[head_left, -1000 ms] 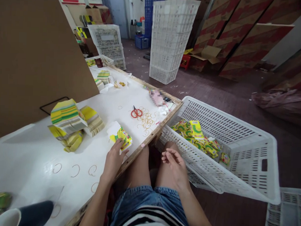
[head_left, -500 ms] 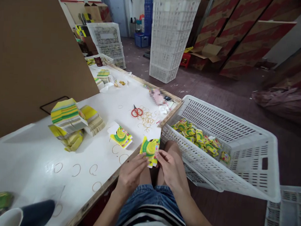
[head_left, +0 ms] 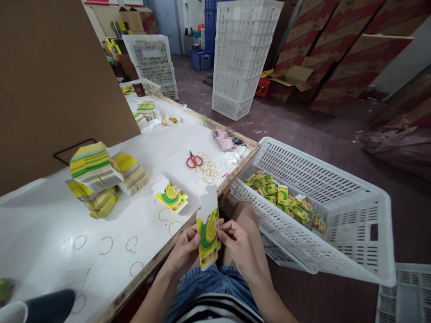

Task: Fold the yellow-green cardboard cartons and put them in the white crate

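Note:
Above my lap, just off the table's edge, a yellow and green carton (head_left: 208,232) is held between both hands. My left hand (head_left: 184,249) grips its left side, with the thumb on the printed face. On its right edge, the fingers of my right hand (head_left: 238,243) are pinched. A white flap stands up at the carton's top. Another carton with the same print (head_left: 172,195) lies on the white table (head_left: 128,224) to the left. Farther left are piled stacks of flat printed cartons (head_left: 95,169).
Red-handled scissors (head_left: 194,160) and scattered rubber bands (head_left: 210,170) lie on the table. A white crate (head_left: 358,223) at the right holds small yellow packs (head_left: 283,196). Beyond the table stand tall stacked crates (head_left: 240,58). A brown board (head_left: 55,80) rises at the left.
The held carton has turned more upright and narrower to view, its white flap now showing. My left hand has moved from its front to its left side, and my right hand pinches its edge.

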Motion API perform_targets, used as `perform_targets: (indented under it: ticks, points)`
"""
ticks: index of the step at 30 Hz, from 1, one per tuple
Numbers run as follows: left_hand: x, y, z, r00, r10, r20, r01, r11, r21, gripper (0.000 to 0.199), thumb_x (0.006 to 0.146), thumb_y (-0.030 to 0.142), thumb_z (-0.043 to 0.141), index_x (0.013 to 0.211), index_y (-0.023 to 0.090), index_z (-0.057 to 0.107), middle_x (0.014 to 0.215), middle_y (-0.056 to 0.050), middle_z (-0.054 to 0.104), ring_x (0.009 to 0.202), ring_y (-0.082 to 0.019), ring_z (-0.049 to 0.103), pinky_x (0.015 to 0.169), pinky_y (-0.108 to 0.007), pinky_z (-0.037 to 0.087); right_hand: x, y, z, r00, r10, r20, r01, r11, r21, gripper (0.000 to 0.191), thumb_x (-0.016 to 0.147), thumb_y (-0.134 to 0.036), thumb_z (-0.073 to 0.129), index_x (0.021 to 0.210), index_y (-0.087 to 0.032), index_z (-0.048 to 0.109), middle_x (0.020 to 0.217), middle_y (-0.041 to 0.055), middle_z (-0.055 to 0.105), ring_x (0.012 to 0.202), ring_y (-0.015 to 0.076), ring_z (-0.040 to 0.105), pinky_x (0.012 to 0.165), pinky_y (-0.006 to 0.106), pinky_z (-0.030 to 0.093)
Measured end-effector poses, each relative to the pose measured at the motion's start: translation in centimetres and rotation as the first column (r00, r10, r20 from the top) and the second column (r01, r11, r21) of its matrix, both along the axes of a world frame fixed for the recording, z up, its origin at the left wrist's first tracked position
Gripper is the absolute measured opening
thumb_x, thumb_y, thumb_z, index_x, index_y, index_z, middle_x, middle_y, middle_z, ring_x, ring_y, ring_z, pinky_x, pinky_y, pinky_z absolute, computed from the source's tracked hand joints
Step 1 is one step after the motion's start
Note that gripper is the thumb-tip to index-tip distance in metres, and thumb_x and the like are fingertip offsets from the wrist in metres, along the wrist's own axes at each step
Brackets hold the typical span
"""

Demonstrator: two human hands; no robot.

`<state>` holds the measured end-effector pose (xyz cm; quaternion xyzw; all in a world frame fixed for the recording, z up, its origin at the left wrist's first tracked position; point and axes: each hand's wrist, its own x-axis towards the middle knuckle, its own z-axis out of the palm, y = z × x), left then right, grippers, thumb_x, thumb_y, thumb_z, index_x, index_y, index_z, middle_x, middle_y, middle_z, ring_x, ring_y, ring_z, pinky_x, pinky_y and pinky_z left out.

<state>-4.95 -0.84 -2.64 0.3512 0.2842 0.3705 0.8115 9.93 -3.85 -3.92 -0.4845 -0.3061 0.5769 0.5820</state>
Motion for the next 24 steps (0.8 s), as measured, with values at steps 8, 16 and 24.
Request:
perform_targets:
  ticks: [8, 16, 24]
  points:
    - [0.47, -0.61, 0.28, 1.0, -0.021, 0.023, 0.02, 1.0, 0.022, 0.057, 0.068, 0.061, 0.072, 0.101, 0.015, 0.071, 0.115, -0.016, 0.071, 0.114, -0.034, 0.062, 0.098, -0.045, 0.046, -0.03, -0.32, 0.11, 0.998, 0.063, 0.026, -0.063, 0.998, 0.006, 0.036, 0.073, -0.054, 0.073, 0.072, -0.018, 0.068, 0.067, 0.0013, 0.066, 0.066, 0.0187, 0.06, 0.066, 0.029, 0.049]
    - [-0.08, -0.36, 0.48, 0.994, -0.044, -0.095, 0.064, 0.974, 0.217, 0.061, 0.068, 0.054, 0.075, 0.117, 0.02, 0.067, 0.131, -0.016, 0.062, 0.126, -0.035, 0.052, 0.104, -0.045, 0.04, -0.52, -0.01, 0.2, 0.995, 0.048, -0.088, -0.05, 0.998, -0.028, 0.038, 0.067, -0.055, 0.077, 0.074, -0.019, 0.067, 0.068, 0.0017, 0.068, 0.066, 0.0193, 0.063, 0.062, 0.029, 0.051]
    - [0.48, -0.08, 0.09, 0.996, 0.048, -0.079, -0.036, 0.988, 0.152, 0.052, 0.068, 0.048, 0.078, 0.109, 0.017, 0.072, 0.119, -0.016, 0.069, 0.116, -0.035, 0.059, 0.099, -0.043, 0.044, -0.39, -0.33, 0.21, 0.998, -0.018, 0.055, 0.017, 1.0, 0.003, 0.033, 0.073, -0.051, 0.073, 0.078, -0.019, 0.069, 0.075, 0.0039, 0.07, 0.075, 0.0213, 0.064, 0.071, 0.031, 0.052]
